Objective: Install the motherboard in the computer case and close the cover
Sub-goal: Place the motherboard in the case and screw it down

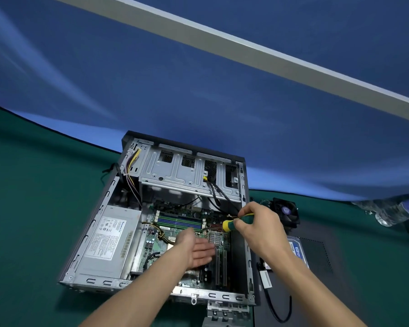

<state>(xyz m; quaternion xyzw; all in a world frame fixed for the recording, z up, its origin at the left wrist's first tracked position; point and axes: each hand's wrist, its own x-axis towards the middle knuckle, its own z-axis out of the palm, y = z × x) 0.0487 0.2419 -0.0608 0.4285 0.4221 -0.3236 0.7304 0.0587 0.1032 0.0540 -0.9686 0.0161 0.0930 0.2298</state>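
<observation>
Two forearms are seen entering from the near edge and reaching over the front rail of the computer case [222,296], which lies open on the green table [33,208]. Inside the case the left hand [195,250] is held over the motherboard [172,234] with its fingers straight and close together, palm turned to the right; whether it touches the board cannot be told. The right hand [257,226] is placed a little farther, by the right wall of the case, and its fingers are curled round the green and yellow screwdriver [235,223], whose tip is pointed left and down toward the board. The motherboard is lying flat on the case floor, between the power supply [109,239] on the left and the right wall. Behind it the drive cage [175,175] is mounted along the far edge. Just outside the right wall a dark cover panel [316,263], a hard drive [298,252] and a fan [286,212] are laid on the table. Much free table is left on the left side, up to the blue backdrop [198,90].
</observation>
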